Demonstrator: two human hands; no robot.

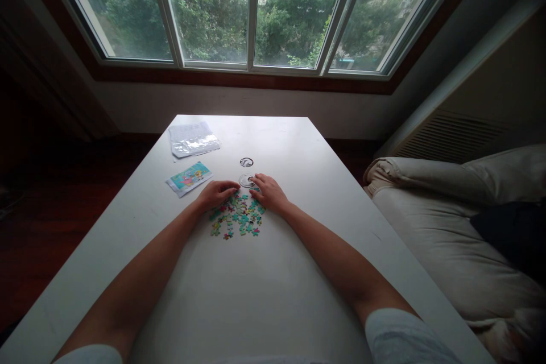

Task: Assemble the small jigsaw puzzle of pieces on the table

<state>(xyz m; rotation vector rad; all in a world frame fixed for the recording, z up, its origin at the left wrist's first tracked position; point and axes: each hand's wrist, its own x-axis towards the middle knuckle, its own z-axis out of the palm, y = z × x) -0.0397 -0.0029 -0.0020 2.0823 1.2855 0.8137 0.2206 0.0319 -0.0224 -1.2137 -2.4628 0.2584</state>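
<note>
A loose heap of small jigsaw puzzle pieces, mostly green and teal with some pink and yellow, lies on the white table. At the heap's upper left edge rests my left hand, its fingers reaching inward and slightly bent, with no held piece visible. My right hand lies at the upper right edge, fingers stretched and apart, thumb by the pieces. Its fingertips touch or overlap a clear round disc. Beyond that is a second round item with a dark rim. Some pieces are hidden under my hands.
To the left lies a colourful picture card with cartoon figures. Behind it is a clear plastic bag on paper. The white table narrows toward the window. A pale sofa stands on the right.
</note>
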